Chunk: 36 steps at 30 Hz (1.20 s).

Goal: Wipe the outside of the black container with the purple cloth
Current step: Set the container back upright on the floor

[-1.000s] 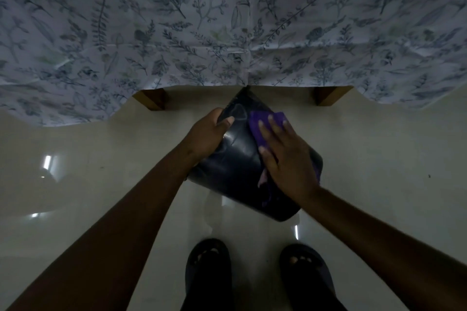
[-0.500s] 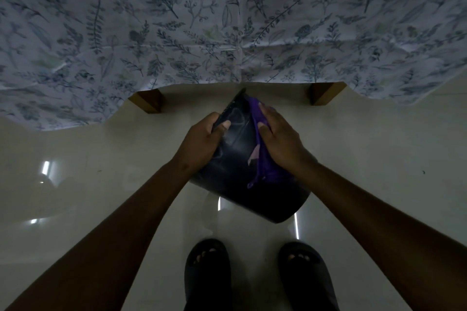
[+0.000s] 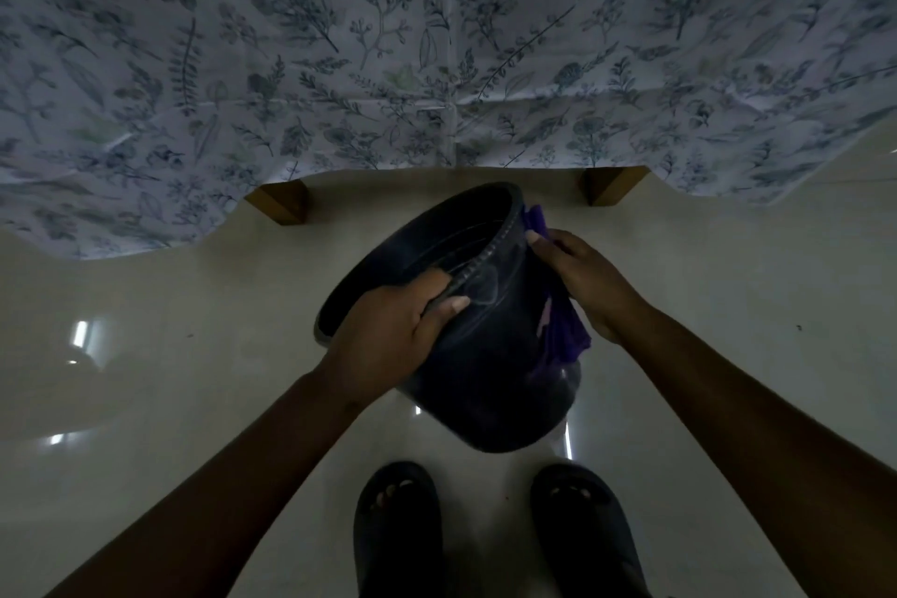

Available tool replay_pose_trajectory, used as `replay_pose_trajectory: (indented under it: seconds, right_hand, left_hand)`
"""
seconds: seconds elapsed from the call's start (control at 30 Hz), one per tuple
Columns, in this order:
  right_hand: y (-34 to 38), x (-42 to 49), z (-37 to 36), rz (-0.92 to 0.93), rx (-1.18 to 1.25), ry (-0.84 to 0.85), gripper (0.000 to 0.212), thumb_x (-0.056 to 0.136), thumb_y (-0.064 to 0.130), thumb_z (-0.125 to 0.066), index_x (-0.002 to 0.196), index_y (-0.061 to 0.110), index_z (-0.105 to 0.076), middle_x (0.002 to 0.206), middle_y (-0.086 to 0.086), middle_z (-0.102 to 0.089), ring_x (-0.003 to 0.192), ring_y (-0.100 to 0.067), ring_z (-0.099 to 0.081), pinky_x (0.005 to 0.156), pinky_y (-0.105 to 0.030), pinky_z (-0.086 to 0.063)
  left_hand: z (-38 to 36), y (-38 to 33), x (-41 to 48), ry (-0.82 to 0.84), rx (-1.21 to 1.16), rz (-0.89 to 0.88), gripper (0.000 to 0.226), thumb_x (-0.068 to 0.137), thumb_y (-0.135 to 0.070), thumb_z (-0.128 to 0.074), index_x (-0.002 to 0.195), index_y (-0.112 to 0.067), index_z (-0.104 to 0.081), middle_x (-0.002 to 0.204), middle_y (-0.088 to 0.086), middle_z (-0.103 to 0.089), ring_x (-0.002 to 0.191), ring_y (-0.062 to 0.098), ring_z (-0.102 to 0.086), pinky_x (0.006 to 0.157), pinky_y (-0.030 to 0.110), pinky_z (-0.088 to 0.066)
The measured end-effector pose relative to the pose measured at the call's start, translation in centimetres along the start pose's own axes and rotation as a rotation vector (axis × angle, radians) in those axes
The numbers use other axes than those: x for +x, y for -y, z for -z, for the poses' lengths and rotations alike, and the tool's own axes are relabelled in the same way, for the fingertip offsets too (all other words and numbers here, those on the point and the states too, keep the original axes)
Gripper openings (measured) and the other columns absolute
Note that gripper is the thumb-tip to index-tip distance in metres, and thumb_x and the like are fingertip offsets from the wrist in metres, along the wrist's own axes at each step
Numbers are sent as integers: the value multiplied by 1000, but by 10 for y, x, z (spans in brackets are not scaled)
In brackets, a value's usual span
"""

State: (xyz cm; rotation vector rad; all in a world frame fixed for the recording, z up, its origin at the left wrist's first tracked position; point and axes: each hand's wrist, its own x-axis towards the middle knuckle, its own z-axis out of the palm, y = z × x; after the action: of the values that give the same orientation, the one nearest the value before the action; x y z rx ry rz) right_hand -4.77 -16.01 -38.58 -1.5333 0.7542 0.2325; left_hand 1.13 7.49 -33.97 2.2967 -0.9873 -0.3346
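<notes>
A black round container (image 3: 485,364) is held in the air above the floor, tilted so its open mouth faces up and to the left. My left hand (image 3: 393,330) grips its near rim, fingers inside and thumb on the outer wall. My right hand (image 3: 582,277) presses the purple cloth (image 3: 563,335) flat against the container's right outer side. Most of the cloth is hidden under that hand; a strip shows near the rim and a fold hangs lower down.
A table draped in a white leaf-patterned cloth (image 3: 437,63) stands just ahead, with two wooden legs (image 3: 281,204) showing below the hem. The floor (image 3: 194,354) is glossy pale tile. My two feet in dark sandals (image 3: 398,524) stand right under the container.
The container has been turned so its open mouth now shows on the left. My right hand with the cloth has slid from the top face round to the right side.
</notes>
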Motion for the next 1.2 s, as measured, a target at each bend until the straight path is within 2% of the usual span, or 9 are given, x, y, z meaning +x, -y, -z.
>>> replay_pose_trajectory:
  seconds: [0.23,0.37,0.47,0.63,0.8,0.93,1.0,1.07,1.2]
  right_hand:
    - [-12,-9,4,156,-224,-171,21,85,11,-58,104,17,-65,97,-10,-69,86,-23,-64,81,-43,-52]
    - [-11,-19,16,-20,322,-273,28,85,-4,-52,102,14,-66,104,-20,-69,87,-29,-66,81,-44,-56]
    - [-11,-24,31,-78,715,-232,34,87,-6,-45,112,10,-63,103,-14,-68,86,-23,-65,68,-32,-59]
    - [-4,-34,58,5,811,-220,50,85,-2,-51,134,10,-52,134,-16,-57,115,-31,-57,102,-46,-46]
    - [21,-57,59,205,632,-256,39,89,-5,-49,113,22,-65,107,-3,-70,94,-19,-66,85,-32,-55]
    - [16,-71,32,252,35,-255,28,90,7,-58,113,21,-64,94,4,-71,66,-5,-65,56,-21,-52]
    - [-2,-72,17,275,-246,-175,26,89,17,-64,114,23,-65,122,19,-57,104,-5,-60,82,-24,-50]
    - [-19,-70,7,356,-480,-85,21,87,27,-66,108,26,-70,134,25,-44,141,-8,-25,113,-33,-26]
    - [-30,-69,9,421,-538,-303,23,90,15,-62,112,13,-67,145,-7,-40,134,-19,-37,108,-26,-30]
  left_hand:
    - [9,-8,-13,-11,103,-122,36,95,-48,-37,96,-20,-59,68,-2,-71,55,13,-67,47,25,-52]
    - [5,-11,-20,7,234,-249,18,91,-41,-45,93,-25,-53,50,-3,-63,39,11,-58,40,14,-35]
    - [-8,-10,-27,34,353,-350,12,85,-33,-57,90,-22,-61,50,0,-62,39,15,-57,36,21,-44]
    - [-28,-6,-37,87,409,-404,15,75,-20,-66,86,-24,-56,57,-4,-62,44,15,-57,36,24,-44]
    - [-41,-8,-49,174,413,-475,7,79,-24,-56,82,-25,-63,59,-3,-63,47,15,-59,37,23,-44]
    - [-53,0,-58,222,351,-449,13,81,-26,-57,91,-28,-64,69,-3,-68,55,18,-64,41,25,-47]
    - [-55,1,-60,232,328,-443,20,79,-27,-56,97,-30,-63,76,-5,-70,60,17,-65,44,24,-48]
    - [-56,2,-63,251,325,-445,22,78,-27,-54,94,-29,-69,79,-6,-71,62,16,-66,44,22,-48]
    - [-59,10,-66,298,324,-440,23,77,-29,-50,90,-26,-70,82,-7,-72,67,13,-68,47,20,-49]
